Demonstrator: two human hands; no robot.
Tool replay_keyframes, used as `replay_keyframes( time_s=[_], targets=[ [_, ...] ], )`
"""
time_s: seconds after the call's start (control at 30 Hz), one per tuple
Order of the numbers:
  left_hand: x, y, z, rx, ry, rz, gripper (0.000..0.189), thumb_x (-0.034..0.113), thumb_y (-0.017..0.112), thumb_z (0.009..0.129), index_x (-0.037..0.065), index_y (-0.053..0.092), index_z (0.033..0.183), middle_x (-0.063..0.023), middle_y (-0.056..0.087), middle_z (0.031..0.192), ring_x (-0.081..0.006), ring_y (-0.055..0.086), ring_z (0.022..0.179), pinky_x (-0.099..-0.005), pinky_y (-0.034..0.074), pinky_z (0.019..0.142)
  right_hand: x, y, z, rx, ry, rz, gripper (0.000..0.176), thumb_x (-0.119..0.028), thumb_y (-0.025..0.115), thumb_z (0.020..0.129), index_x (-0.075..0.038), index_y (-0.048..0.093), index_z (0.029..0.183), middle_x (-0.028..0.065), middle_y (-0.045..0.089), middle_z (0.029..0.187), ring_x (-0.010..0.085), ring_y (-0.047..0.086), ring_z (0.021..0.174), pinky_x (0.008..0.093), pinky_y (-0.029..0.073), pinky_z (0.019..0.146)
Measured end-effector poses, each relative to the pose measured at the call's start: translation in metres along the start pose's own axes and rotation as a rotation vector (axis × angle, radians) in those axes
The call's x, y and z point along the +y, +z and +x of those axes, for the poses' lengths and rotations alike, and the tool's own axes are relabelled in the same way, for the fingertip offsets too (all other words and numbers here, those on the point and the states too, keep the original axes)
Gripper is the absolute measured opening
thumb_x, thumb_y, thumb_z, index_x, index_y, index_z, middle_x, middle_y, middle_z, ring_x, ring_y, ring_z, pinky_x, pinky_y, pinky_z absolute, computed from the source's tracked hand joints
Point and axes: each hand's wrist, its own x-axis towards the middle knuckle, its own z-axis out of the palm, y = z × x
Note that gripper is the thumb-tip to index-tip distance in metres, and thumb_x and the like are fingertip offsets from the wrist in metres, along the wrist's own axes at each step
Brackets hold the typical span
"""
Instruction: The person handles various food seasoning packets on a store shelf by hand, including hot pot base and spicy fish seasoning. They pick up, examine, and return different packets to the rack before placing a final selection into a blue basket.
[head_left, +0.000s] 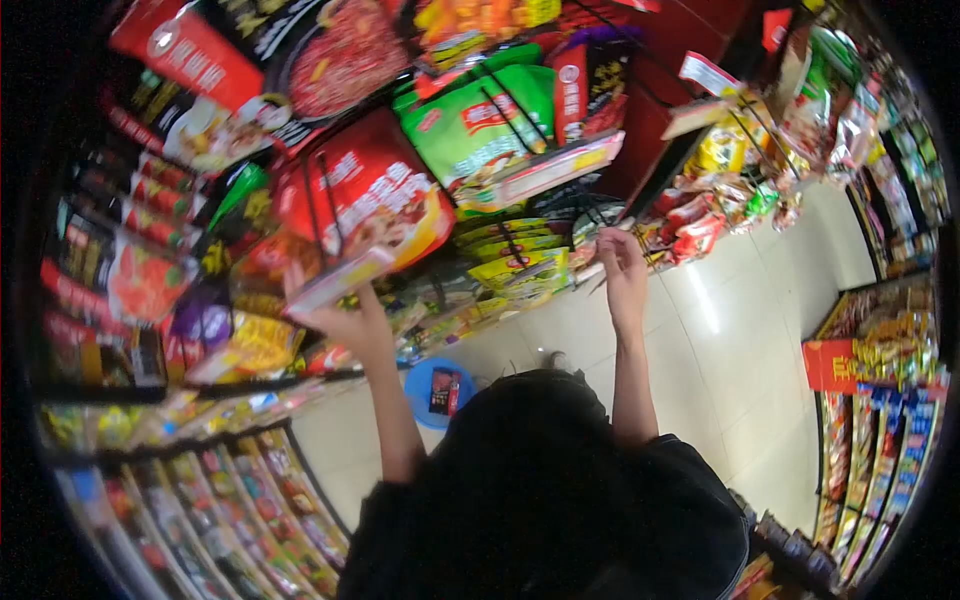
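Observation:
My left hand (345, 322) is at the front of a hanging display, its thumb and a finger spread apart at a pink-edged price tag holder (345, 281). The holder covers part of that hand's fingers. Just behind it hangs a large red food pouch (355, 190), with a green pouch (485, 120) beside it under a second price tag holder (560, 170). My right hand (624, 265) is raised at the display's right end, fingers curled into a pinch close to small yellow-green packets (520, 265). A thin dark sliver shows at its fingertips; I cannot tell what it is.
Black metal hooks with more bagged food fill the upper left. On the tiled floor (700, 340) below stands a round blue basket (412, 395) with a dark package (444, 390) inside. Stocked shelves line the lower left and the right, near a red box (828, 366).

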Motion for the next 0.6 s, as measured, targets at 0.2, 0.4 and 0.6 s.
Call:
replay_keyframes(
  time_s=[0.2,0.4,0.6],
  targets=[
    [0.037,-0.066,-0.137,-0.666,-0.269,-0.177,0.041,0.006,0.067,0.084,0.002,0.055,0.123,-0.014,0.055,0.111,-0.0275,0.052,0.097,-0.0379,0.044,0.086,0.005,-0.002,0.044,0.044,0.146,0.516,0.04,-0.019,0.058,0.099,-0.005,0.054,0.136,0.012,0.056,0.13,0.0208,0.053,0.119,0.0367,0.046,0.103],
    [0.06,-0.073,-0.185,-0.989,-0.606,-0.277,0.034,-0.001,0.065,0.083,0.003,0.059,0.116,-0.0116,0.058,0.113,-0.0234,0.059,0.102,-0.0338,0.052,0.08,0.014,0.019,0.136,0.081,0.299,0.944,0.058,-0.022,0.062,0.095,-0.007,0.037,0.146,0.0197,0.044,0.141,0.0299,0.04,0.135,0.0479,0.038,0.113],
    [0.062,-0.071,-0.176,-0.922,-0.66,-0.339,0.033,-0.003,0.063,0.085,0.004,0.059,0.117,-0.011,0.058,0.115,-0.021,0.062,0.096,-0.0298,0.053,0.077,0.022,0.018,0.158,-0.061,0.355,1.112,0.04,-0.022,0.064,0.095,-0.009,0.048,0.13,0.0216,0.051,0.139,0.0357,0.053,0.127,0.0473,0.042,0.111]
  ],
)
